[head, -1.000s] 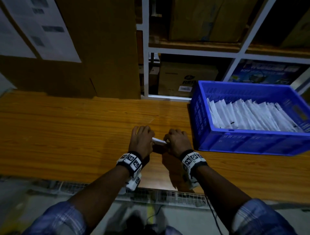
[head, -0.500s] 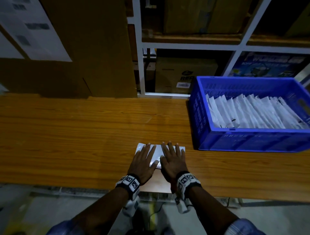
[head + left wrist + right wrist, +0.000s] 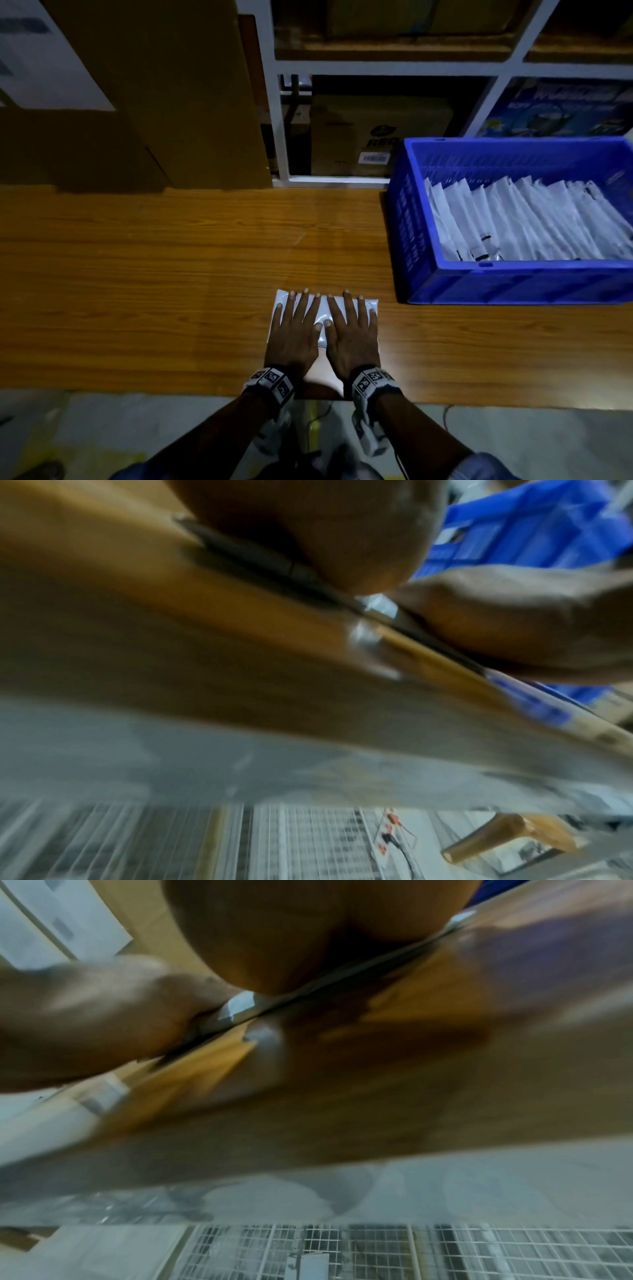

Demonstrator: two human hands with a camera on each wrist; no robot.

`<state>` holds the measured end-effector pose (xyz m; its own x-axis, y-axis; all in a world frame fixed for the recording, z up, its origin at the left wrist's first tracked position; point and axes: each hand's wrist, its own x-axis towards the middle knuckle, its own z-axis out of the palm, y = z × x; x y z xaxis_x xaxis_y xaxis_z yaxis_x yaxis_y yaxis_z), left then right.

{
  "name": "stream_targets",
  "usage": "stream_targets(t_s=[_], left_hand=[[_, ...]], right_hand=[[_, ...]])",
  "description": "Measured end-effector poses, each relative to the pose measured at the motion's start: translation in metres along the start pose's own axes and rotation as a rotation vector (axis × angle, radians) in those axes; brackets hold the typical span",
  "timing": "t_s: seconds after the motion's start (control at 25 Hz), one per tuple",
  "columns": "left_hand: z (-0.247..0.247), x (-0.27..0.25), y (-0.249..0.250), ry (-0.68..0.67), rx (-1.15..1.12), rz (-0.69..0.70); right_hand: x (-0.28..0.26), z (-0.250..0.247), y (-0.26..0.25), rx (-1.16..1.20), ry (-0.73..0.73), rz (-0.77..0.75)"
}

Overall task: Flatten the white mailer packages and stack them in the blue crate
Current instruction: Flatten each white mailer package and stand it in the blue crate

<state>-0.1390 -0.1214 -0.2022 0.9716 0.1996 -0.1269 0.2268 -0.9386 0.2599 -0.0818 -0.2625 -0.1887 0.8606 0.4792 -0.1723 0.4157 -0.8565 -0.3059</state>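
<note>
Both our hands lie flat, palms down, side by side: left hand and right hand, fingers straight and slightly spread, gripping nothing. They press on a thin white plastic mailer package that lies on the wood-grain counter near its near edge. The mailer shows only at its far corners and in the gap between the thumbs. Both wrist views are blurred; they show only a sliver of white pinched between palm and counter.

Step in hand, as we judge it: flattening. The mailer looks close to flat already under the palms.

To the right and farther off stands the blue plastic crate, apart from the mailer. It holds a row of white flattened mailers, leaning and overlapping from left to right. Behind the counter: a white metal shelf frame with brown cardboard boxes.

Next move, our judgement: lift the pressed mailer by an edge and carry it right, over the crate's near wall, setting it against the row. The film will likely slip and may spring back unless kept pinched flat.
</note>
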Motion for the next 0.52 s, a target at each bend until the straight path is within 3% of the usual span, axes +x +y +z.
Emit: stream_targets(t_s=[0.36, 0.52], left_hand=[[-0.006, 0.002, 0.002, -0.043, -0.022, -0.032], [-0.005, -0.005, 0.003, -0.036, -0.019, -0.045]], right_hand=[[0.004, -0.011, 0.001, 0.045, -0.107, 0.006], [-0.006, -0.016, -0.014, 0.037, 0.015, -0.033]])
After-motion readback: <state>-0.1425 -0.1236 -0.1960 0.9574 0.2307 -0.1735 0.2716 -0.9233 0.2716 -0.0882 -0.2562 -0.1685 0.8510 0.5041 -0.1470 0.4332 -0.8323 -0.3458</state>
